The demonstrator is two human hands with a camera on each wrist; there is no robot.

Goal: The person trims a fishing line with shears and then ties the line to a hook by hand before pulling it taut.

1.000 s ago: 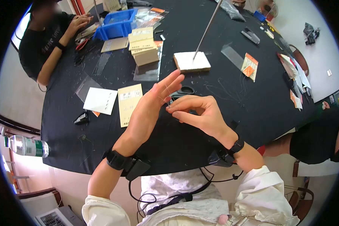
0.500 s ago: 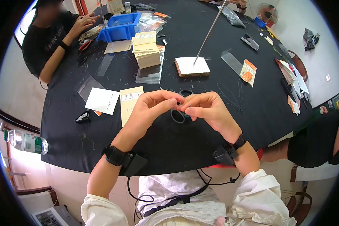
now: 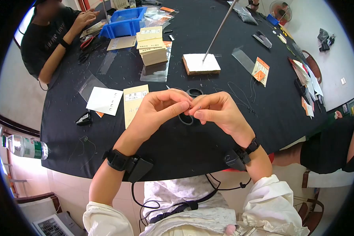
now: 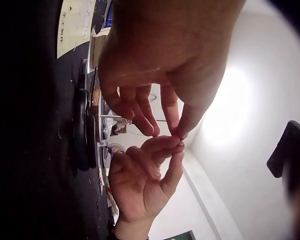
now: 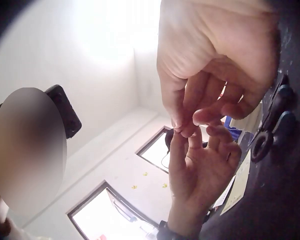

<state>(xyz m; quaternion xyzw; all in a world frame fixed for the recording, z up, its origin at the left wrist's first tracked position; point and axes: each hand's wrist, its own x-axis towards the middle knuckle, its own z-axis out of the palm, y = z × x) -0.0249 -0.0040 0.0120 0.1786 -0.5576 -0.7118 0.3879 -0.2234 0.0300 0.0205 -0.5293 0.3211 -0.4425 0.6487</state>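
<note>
In front of the body, above the black table, my two hands meet fingertip to fingertip. My left hand (image 3: 155, 111) pinches with thumb and index finger, and my right hand (image 3: 220, 112) does the same from the other side. Between the tips sits a tiny thin dark piece (image 4: 181, 144), mostly covered by the fingers; I cannot tell its exact kind. The other fingers of both hands bend loosely. Beneath the hands lie scissors (image 3: 186, 119) with dark grey handles, partly hidden by them.
A beige card (image 3: 135, 98) and a white holed card (image 3: 104, 101) lie left. Further back are stacked cards (image 3: 152, 55), a blue bin (image 3: 124, 27) and a white-topped block (image 3: 200, 63) with a metal rod. Loose dark thread (image 3: 242, 98) lies right. Another person (image 3: 51, 35) sits at left.
A second ago my left hand stood with fingers extended, a fine thread by them, the right pinching beside it. The left fingers have since bent in to meet the right fingertips.
</note>
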